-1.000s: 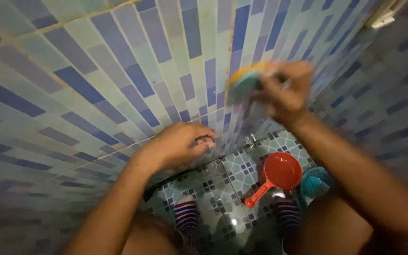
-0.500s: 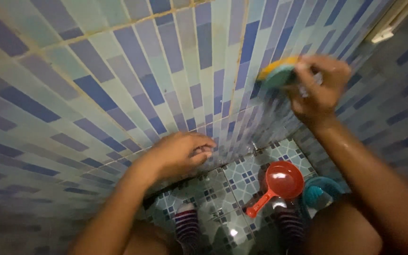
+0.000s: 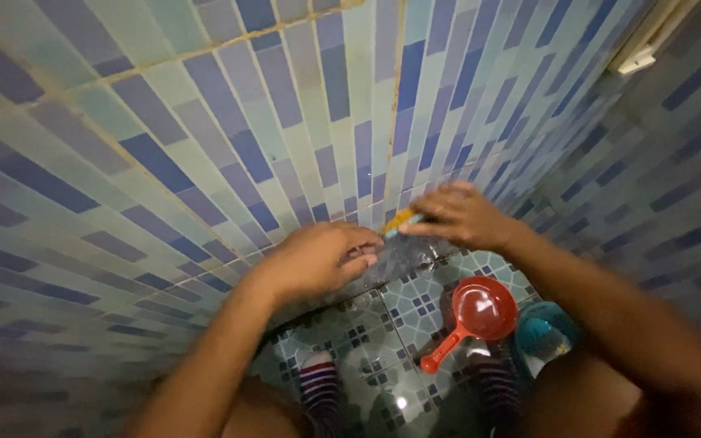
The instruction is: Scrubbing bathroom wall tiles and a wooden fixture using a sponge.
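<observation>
My right hand (image 3: 464, 216) presses a yellow and green sponge (image 3: 399, 221) against the lower part of the blue and pale green tiled wall (image 3: 229, 138); only the sponge's edge shows past my fingers. My left hand (image 3: 318, 258) rests flat on the wall just left of the sponge, fingers curled, holding nothing. Both hands are close together, a little above the floor.
A red plastic scoop (image 3: 480, 315) with a handle lies on the patterned floor tiles (image 3: 403, 300) below my right hand. A teal bucket (image 3: 541, 334) stands right of it. My feet in striped sandals (image 3: 320, 381) are below. A second tiled wall (image 3: 659, 178) closes the right side.
My right hand with the sponge has swept down the wall from high on the right to low beside my left hand. The left hand has barely moved.
</observation>
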